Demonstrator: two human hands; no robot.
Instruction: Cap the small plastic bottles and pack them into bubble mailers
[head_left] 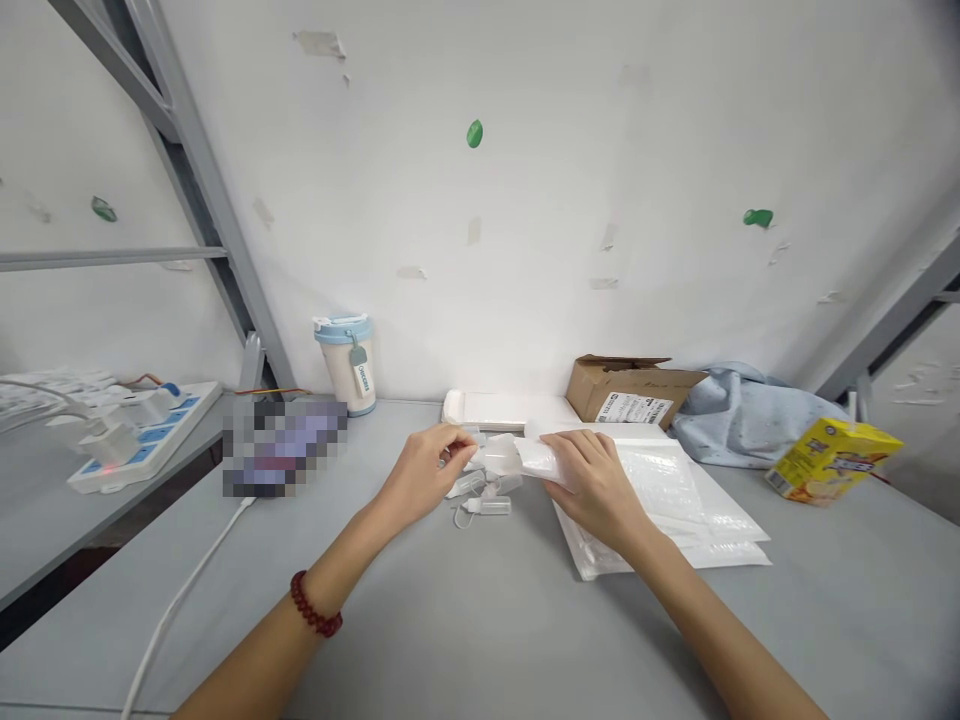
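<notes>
My left hand (pixel 426 476) is closed in a pinch at the edge of a small pile. Whatever lies between its fingertips is hidden or too small to make out. Fingers of my right hand (pixel 596 485) are wrapped round a small piece of white translucent plastic wrap (pixel 538 459), whose end points toward my left hand. Several small clear plastic vials with white caps and thin loops lie below and between the hands, one vial (pixel 491 507) nearest me. Under my right forearm lie white bubble mailers (pixel 660 490), stacked flat on the grey table (pixel 450 620).
Behind the pile stand a white box (pixel 510 408) and an open cardboard box (pixel 637 385). A light blue cloth (pixel 739 415) and a yellow drink carton (pixel 832 460) are at right. At left are a tumbler (pixel 346 365), a blurred phone (pixel 289 450), its cable and a power strip (pixel 150 440).
</notes>
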